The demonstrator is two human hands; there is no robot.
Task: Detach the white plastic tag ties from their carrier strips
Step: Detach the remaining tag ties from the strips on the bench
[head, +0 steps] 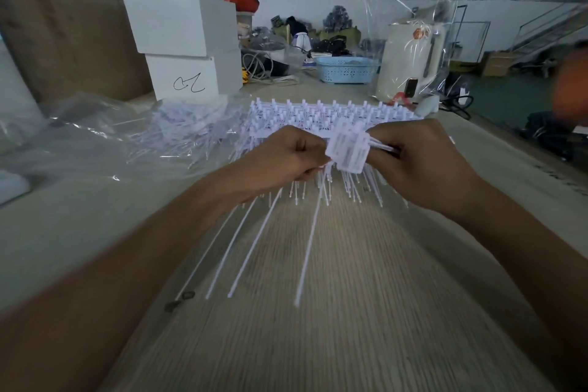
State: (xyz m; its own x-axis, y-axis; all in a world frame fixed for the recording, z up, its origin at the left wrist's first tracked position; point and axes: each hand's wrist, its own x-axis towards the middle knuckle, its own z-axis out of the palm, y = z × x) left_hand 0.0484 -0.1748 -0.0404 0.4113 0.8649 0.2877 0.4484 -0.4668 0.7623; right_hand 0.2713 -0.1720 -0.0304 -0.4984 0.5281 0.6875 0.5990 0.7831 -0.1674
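Over the middle of the wooden table (334,312), my left hand (286,156) grips a carrier strip of white tag ties whose long thin tails (254,242) slant down toward me. My right hand (420,162) holds a bundle of white tag ties (348,149), their flat label heads fanned out between my two hands. Behind the hands lies a stack of tag-tie strips (331,116) still joined in rows. What the fingers pinch exactly is hidden behind the knuckles.
A clear plastic bag with loose white ties (178,134) lies at left. Two white boxes (187,48) stand behind it, beside a brown board (70,41). A blue basket (346,68) and a bagged white appliance (413,64) stand at the back right.
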